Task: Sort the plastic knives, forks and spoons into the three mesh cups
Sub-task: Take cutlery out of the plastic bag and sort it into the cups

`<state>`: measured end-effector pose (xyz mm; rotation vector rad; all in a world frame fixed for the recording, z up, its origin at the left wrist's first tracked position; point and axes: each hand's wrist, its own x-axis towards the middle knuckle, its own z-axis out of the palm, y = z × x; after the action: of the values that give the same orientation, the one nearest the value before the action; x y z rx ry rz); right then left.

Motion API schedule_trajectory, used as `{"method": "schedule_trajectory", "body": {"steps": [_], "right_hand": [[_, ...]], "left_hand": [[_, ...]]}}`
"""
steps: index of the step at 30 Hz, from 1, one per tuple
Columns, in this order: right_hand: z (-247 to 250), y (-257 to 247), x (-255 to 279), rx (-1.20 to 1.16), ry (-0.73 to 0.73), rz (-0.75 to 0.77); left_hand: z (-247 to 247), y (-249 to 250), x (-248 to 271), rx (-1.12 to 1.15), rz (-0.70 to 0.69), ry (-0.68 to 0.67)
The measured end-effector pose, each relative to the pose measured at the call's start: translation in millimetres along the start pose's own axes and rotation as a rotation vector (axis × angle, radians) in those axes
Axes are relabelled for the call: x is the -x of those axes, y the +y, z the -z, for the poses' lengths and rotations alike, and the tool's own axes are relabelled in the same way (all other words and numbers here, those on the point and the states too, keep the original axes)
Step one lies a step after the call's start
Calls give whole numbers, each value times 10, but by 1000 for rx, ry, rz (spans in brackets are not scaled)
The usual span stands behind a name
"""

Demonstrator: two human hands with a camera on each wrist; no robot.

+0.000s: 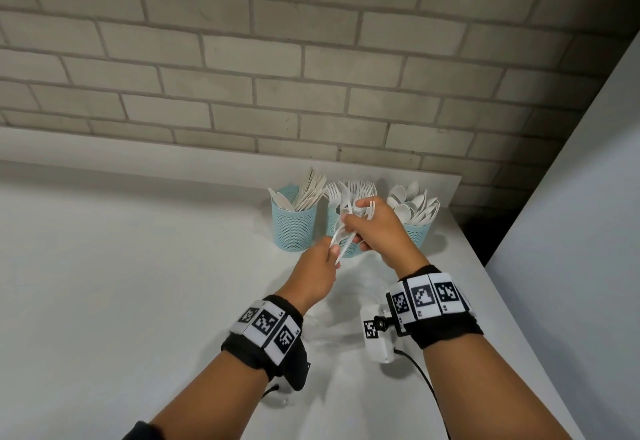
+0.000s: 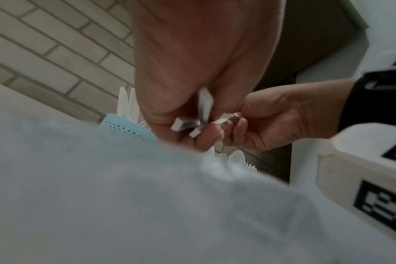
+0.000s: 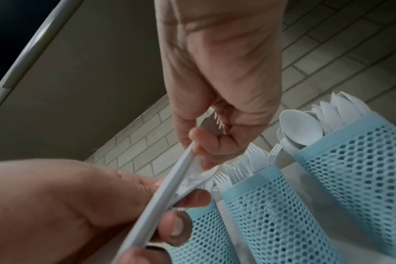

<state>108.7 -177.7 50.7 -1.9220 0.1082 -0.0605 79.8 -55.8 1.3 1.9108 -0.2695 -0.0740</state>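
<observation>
White table [image 1: 138, 266]: three blue mesh cups in row at far edge near right corner. Left cup [image 1: 294, 228] knives, middle cup [image 1: 346, 235] forks, right cup [image 1: 417, 231] spoons. Both hands raised before middle cup. Left hand [image 1: 317, 275] grip pinches handle ends of small cutlery bundle [image 1: 343, 228]; right hand [image 1: 379, 228] grip curled round its upper end.

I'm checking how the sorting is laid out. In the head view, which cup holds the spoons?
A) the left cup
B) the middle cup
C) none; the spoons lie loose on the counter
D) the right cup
D: rounded spoon bowls stick out of the right cup, while flat knives fill the left cup and fork tines rise from the middle cup behind the hands.
</observation>
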Motion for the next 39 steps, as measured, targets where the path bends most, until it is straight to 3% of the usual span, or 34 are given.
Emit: {"method": "schedule_trajectory", "body": {"steps": [4, 12, 21, 26, 33, 36, 39], "right_hand": [[6, 38, -12, -38, -25, -59], [18, 113, -40, -86, -46, 11], [-27, 206, -79, -101, -60, -22], [147, 96, -212, -144, 132, -5], [385, -189, -492, -144, 610, 343], [276, -181, -584, 38, 629, 494], [113, -93, -669, 292, 509, 475]], "left_hand": [[4, -26, 8, 84, 45, -22], [108, -24, 19, 551, 254, -116], [103, -6, 17, 502, 258, -50], [131, -50, -24, 606, 325, -11], [168, -30, -89, 590, 309, 23], [156, -20, -115, 609, 297, 33], [174, -15, -134, 619, 280, 43]]}}
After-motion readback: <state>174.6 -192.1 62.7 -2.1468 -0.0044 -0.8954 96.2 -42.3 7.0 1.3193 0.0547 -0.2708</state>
